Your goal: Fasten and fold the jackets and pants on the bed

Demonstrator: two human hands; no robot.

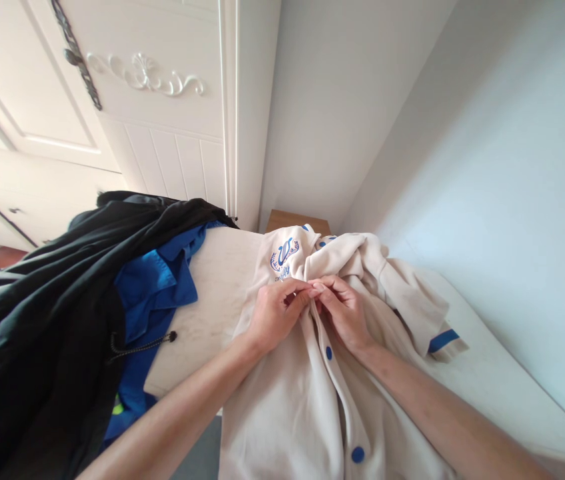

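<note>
grip pinched closed, left hand (276, 315) and right hand (348, 316) holding beige jacket (282, 407) by front edge; white surface (217, 287) either side.

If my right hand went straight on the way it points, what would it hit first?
Your right hand would likely meet your left hand first; the two look touching or nearly so at the jacket, though depth is unclear.

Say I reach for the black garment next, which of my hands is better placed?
Probably your left hand: it is nearer the black garment, while your right hand is farther across. Both seem to pinch the beige garment.
</note>
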